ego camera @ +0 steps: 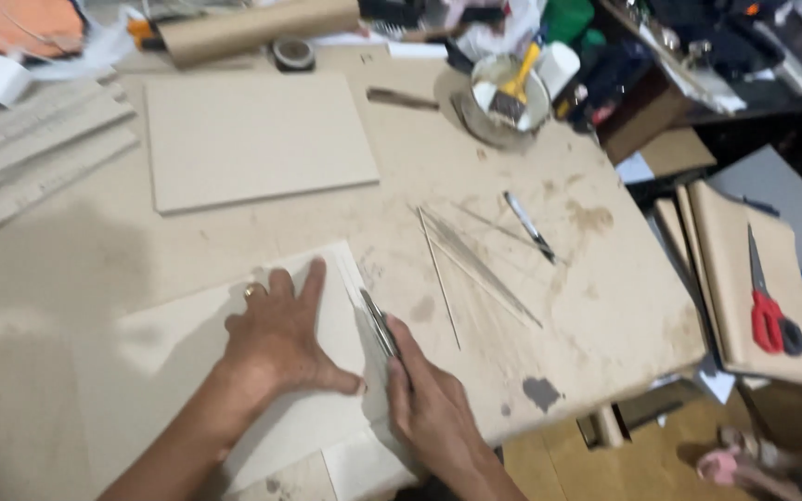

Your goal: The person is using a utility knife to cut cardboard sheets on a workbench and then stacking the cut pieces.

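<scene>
fingers of the right hand [433, 404] closed on a knife [379, 325], blade pointing away along the sheet [327, 325] edge; left hand [280, 339] lay flat, open, just beside it.

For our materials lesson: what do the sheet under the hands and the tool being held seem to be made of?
Sheet: probably thin matte card or paper, pale and flat under the left hand. Tool in the right hand: likely metal, slim, grey, slightly shiny.

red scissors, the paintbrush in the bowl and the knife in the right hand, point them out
red scissors [766, 315], head view, on the red handle
paintbrush [515, 88], head view, on the yellow handle near the bristles
knife [379, 325], head view, on the metal body above the right hand [433, 408]
</scene>
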